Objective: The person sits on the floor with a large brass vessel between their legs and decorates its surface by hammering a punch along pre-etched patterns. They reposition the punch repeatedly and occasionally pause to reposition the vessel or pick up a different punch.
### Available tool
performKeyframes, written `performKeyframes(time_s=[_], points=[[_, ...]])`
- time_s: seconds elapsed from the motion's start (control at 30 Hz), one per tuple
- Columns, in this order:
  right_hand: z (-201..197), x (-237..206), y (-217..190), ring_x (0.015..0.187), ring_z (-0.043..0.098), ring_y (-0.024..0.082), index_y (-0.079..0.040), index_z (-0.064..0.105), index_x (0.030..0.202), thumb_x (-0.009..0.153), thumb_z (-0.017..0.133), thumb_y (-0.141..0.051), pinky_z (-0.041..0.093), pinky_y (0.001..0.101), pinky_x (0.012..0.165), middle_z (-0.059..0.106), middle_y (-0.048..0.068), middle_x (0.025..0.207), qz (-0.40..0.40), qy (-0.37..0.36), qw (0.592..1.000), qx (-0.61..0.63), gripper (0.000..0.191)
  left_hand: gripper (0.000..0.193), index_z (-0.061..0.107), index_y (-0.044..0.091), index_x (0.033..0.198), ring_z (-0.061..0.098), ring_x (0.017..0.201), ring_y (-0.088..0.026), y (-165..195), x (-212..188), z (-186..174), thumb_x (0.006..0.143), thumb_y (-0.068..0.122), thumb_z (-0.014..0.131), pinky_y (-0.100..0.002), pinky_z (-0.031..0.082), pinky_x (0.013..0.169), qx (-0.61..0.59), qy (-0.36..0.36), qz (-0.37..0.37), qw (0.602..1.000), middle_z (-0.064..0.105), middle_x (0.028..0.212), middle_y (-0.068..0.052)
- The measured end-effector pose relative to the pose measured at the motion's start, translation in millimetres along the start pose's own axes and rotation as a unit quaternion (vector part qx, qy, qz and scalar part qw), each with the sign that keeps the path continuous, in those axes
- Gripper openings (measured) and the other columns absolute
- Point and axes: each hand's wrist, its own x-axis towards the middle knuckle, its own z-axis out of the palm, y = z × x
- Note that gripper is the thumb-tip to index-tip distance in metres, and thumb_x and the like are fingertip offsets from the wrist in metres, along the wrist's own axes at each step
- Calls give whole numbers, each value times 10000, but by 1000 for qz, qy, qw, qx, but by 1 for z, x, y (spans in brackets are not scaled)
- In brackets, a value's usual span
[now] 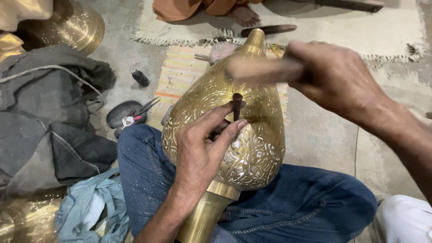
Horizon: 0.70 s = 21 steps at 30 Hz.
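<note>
Brass vessel, engraved, is lying across the lap at frame centre; prob. heavy, rigid, slick. Left hand is pinching a punch against it; right hand is gripping a blurred mallet, upper right.

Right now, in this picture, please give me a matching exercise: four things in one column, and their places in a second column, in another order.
Things:
1. left hand
2. right hand
3. brass vessel
4. small black bottle

Places:
A. on the floor beside the striped mat
B. across the lap in blue jeans
C. holding a thin dark punch against the brass
D. gripping a wooden mallet above

Pairs: 1-C, 2-D, 3-B, 4-A
</note>
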Motion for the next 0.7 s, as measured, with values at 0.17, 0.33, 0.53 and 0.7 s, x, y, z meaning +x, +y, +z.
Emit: performKeyframes(time_s=[0.17,0.33,0.53,0.7], points=[[0,-1,-2,808,724,242,-85,622,1083,921,777,-264,633,447,702,732,143,902,92,-31,995,33,287,374,737,68,1226,760,713,-112,3,2,-3,908,263,773,-259,611,570,15,-6,-7,1000,808,984,-79],[-1,-1,-5,675,703,353,-55,596,1136,979,723,-230,627,486,631,700,223,805,226,-53,961,150,267,379,734,86,1251,762,746,-105,7,3,-6,915,260,762,-255,614,589,-11,-16,-12,1000,808,1016,-74],[-2,-3,-10,862,715,256,-44,555,1238,943,697,-150,612,403,723,703,129,970,-56,67,984,158,344,377,729,95,1245,767,748,-100,7,5,-7,905,256,761,-258,616,579,-16,-37,-33,999,814,1016,-66],[-3,-4,-10,790,736,269,-65,600,1111,919,718,-152,627,421,698,741,150,900,10,-3,999,-32,242,341,741,69,1213,772,760,-105,5,4,-8,917,237,763,-256,632,616,-23,-30,-21,999,811,998,-72]])
